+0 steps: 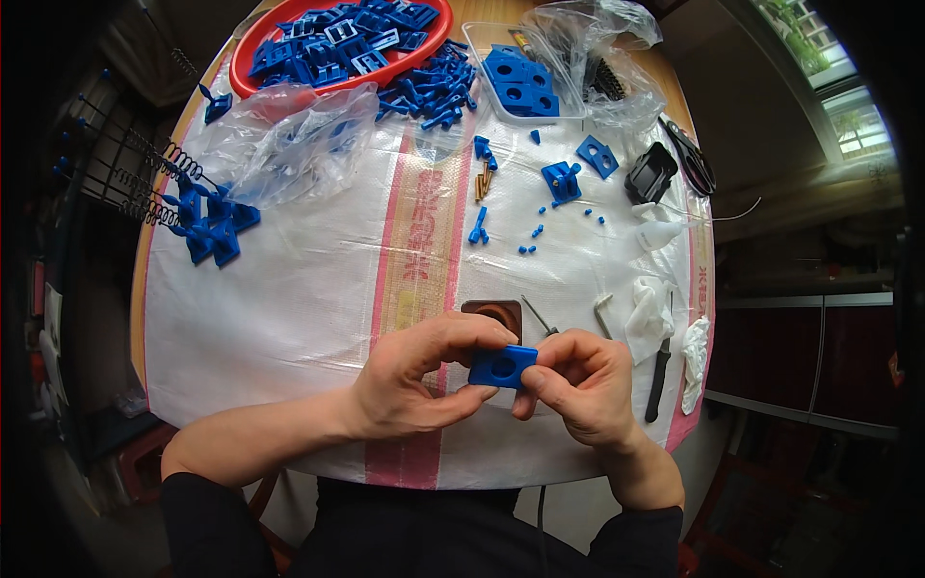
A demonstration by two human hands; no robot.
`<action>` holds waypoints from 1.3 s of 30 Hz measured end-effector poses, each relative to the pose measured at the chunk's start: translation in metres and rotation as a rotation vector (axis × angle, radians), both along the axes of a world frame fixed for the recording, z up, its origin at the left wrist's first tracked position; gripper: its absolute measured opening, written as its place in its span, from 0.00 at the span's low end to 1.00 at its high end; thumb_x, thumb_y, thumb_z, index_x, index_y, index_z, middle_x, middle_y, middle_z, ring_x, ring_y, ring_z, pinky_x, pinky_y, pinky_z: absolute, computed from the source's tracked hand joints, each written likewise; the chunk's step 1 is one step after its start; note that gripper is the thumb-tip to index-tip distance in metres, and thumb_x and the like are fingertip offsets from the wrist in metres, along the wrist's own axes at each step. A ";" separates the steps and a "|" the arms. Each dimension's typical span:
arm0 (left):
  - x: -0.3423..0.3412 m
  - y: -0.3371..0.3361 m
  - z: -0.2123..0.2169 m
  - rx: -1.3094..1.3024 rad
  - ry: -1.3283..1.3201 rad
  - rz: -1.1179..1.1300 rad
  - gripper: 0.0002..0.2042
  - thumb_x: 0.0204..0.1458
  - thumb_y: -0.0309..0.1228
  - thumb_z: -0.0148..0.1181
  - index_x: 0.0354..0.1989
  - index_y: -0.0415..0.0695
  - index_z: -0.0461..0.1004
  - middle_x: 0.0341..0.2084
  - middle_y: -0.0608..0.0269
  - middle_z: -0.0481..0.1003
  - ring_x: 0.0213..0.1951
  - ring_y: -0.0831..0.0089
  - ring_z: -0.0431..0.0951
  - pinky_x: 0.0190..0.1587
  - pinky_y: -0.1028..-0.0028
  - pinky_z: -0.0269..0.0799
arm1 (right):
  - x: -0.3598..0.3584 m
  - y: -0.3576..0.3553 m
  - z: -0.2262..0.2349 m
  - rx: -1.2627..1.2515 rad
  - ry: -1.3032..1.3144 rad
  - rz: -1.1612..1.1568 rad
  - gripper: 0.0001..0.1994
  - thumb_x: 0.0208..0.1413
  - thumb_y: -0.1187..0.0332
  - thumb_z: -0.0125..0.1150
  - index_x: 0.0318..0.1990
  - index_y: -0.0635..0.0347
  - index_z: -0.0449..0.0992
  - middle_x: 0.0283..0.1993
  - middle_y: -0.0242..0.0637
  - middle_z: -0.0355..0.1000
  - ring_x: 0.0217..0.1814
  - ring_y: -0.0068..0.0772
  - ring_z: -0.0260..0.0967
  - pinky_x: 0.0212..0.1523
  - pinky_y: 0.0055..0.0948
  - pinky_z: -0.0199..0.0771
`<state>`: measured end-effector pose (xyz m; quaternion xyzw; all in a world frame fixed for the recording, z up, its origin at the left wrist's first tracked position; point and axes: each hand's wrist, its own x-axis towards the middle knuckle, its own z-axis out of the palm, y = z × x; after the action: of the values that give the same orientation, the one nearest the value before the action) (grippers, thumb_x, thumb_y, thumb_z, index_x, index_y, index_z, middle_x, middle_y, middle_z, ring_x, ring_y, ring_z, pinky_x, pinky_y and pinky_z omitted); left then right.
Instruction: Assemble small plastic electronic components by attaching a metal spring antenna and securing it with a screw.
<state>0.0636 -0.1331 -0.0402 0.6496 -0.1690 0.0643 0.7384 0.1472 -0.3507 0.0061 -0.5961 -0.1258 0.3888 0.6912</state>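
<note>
From my head view, my left hand (414, 380) and right hand (583, 385) pinch one blue plastic block (503, 366) between them above the worktop's (308, 289) near edge, its long axis running left to right, round hole facing me. One red bowl (339, 43) of blue parts sits far left; two clear bags (289, 140) lie beside it.

A round wooden desk (690, 106) sits under a white woven sheet (308, 289) with pink stripes. Far right, a window (819, 67) lets in daylight (greenery outside). Dark red cabinets (819, 352) line the right; the left is dim.
</note>
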 end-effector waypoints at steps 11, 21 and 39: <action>-0.003 -0.006 -0.003 -0.194 0.128 -0.019 0.36 0.51 0.14 0.67 0.67 0.41 0.56 0.57 0.50 0.69 0.61 0.65 0.73 0.63 0.65 0.71 | 0.007 -0.001 -0.003 0.012 0.111 -0.007 0.06 0.62 0.77 0.63 0.40 0.73 0.75 0.30 0.46 0.79 0.30 0.32 0.80 0.31 0.28 0.84; -0.004 -0.007 0.006 -0.276 0.365 -0.020 0.32 0.52 0.15 0.64 0.66 0.39 0.59 0.54 0.58 0.70 0.55 0.70 0.76 0.58 0.71 0.74 | 0.010 0.003 -0.004 -0.021 0.174 -0.033 0.07 0.61 0.75 0.65 0.40 0.73 0.75 0.31 0.44 0.78 0.27 0.31 0.80 0.28 0.28 0.83; 0.002 -0.007 -0.002 -0.177 0.214 -0.022 0.25 0.53 0.15 0.66 0.60 0.37 0.68 0.54 0.59 0.70 0.54 0.72 0.76 0.55 0.72 0.74 | 0.007 0.002 -0.002 -0.047 0.201 -0.030 0.09 0.61 0.75 0.66 0.40 0.74 0.75 0.32 0.44 0.77 0.28 0.30 0.80 0.28 0.27 0.82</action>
<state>0.0654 -0.1400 -0.0420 0.5834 -0.0901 0.0015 0.8072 0.1545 -0.3484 0.0044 -0.5720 -0.0377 0.4389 0.6919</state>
